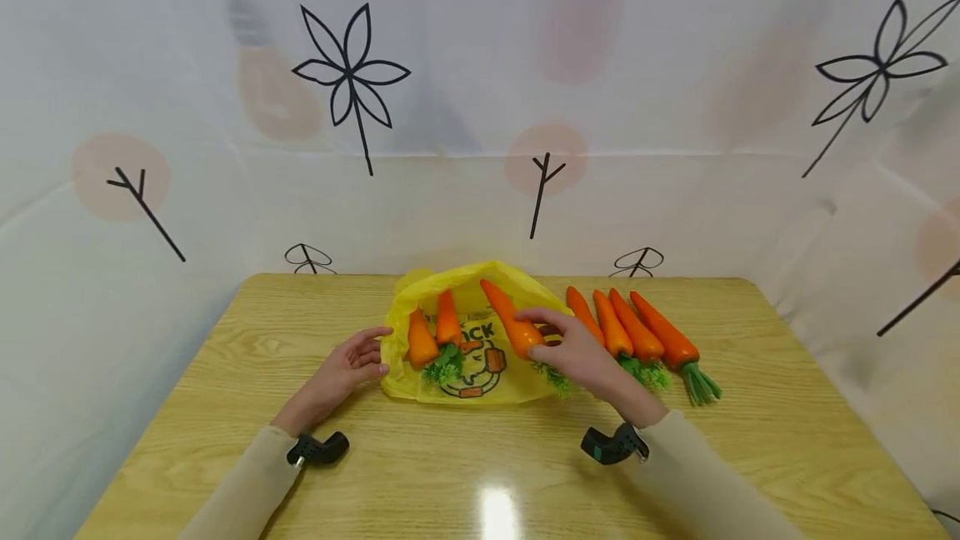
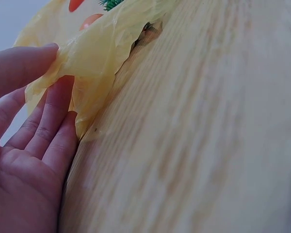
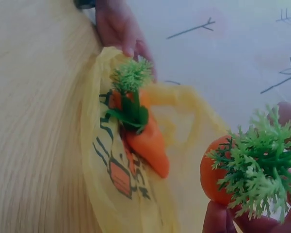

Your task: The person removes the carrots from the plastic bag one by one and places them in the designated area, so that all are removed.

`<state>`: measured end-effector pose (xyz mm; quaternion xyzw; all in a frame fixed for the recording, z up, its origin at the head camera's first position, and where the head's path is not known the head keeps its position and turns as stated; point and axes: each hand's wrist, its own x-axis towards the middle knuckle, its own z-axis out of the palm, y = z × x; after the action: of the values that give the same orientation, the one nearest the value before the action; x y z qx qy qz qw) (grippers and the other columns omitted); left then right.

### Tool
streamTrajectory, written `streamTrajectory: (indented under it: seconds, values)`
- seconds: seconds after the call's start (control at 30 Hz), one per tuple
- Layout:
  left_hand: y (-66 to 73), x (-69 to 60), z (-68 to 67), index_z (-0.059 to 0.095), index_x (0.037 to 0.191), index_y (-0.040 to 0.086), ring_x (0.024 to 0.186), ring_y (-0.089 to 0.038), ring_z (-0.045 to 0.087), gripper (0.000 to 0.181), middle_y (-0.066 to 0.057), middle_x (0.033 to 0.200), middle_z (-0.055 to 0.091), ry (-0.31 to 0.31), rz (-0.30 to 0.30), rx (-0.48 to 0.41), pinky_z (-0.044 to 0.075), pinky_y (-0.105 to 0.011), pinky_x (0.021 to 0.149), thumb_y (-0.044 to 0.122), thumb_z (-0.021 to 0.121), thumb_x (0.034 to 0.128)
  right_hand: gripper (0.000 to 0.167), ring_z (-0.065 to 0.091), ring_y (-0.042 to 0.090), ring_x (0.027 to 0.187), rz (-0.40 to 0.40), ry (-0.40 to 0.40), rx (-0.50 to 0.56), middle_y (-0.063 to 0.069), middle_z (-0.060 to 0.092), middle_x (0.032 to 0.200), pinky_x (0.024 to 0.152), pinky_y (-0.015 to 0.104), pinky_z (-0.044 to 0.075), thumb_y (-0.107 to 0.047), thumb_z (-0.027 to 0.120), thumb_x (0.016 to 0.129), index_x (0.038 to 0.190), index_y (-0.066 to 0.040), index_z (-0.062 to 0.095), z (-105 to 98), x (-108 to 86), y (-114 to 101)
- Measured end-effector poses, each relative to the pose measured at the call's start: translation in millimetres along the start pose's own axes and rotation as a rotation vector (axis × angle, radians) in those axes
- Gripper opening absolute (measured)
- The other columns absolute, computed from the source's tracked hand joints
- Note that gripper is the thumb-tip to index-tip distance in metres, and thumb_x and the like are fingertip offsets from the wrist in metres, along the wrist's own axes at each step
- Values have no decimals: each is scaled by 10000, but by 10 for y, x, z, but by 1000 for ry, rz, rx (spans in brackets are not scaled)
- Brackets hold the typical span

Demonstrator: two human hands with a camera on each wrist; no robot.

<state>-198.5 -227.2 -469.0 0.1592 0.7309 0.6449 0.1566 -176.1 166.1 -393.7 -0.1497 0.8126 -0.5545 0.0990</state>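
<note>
A yellow plastic bag (image 1: 513, 386) with a printed cartoon lies on the table, its mouth spread. My left hand (image 1: 348, 369) pinches the bag's left edge between thumb and fingers, as the left wrist view shows the film (image 2: 89, 60) there. Two orange carrots (image 1: 422, 340) with green leaves lie inside on the left. My right hand (image 1: 577, 352) grips another carrot (image 1: 507, 315) near its leafy end, over the bag's right part, tip pointing away from me. Its feathery leaves (image 3: 262, 170) show close up in the right wrist view.
To the right of the bag several more carrots (image 1: 663, 330) lie side by side, leaf ends towards me. The wooden table (image 1: 420, 473) ends at a white patterned cloth (image 1: 450, 207) behind. Each wrist wears a black camera band (image 1: 318, 448).
</note>
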Motion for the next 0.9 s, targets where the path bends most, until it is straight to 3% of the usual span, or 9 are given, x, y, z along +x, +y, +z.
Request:
streamTrajectory:
  seconds: [0.47,0.67,0.77,0.9]
  values:
    - [-15,-1,-6,367,1518,78,1114,-209,484,643,-199,1413,390,0,-6,20,470,-247,885,137,682,960,445,577,322,1051,-25,-38,-16,195,550,1303,797,354,534,-17,634,918,1356,-73,581,-457,-451,5]
    - [-36,4,-10,371,1516,76,1129,-215,496,637,-219,1415,402,1,-1,18,472,-244,895,136,680,962,425,610,233,1041,-126,-53,1,237,544,1264,794,350,545,12,606,947,1366,-14,543,-745,-650,100]
    - [-42,7,-7,372,1515,77,1136,-216,505,636,-219,1416,410,-2,5,13,478,-250,898,137,680,962,414,607,153,1060,-175,-50,13,184,545,1279,783,326,548,28,584,966,1374,13,519,-899,-740,165]
    - [-32,5,2,371,1515,74,1123,-212,508,645,-217,1409,411,-7,11,6,483,-254,889,141,687,958,415,592,86,1080,-181,-20,-7,-12,557,1298,771,308,545,24,561,986,1397,3,501,-1095,-862,245]
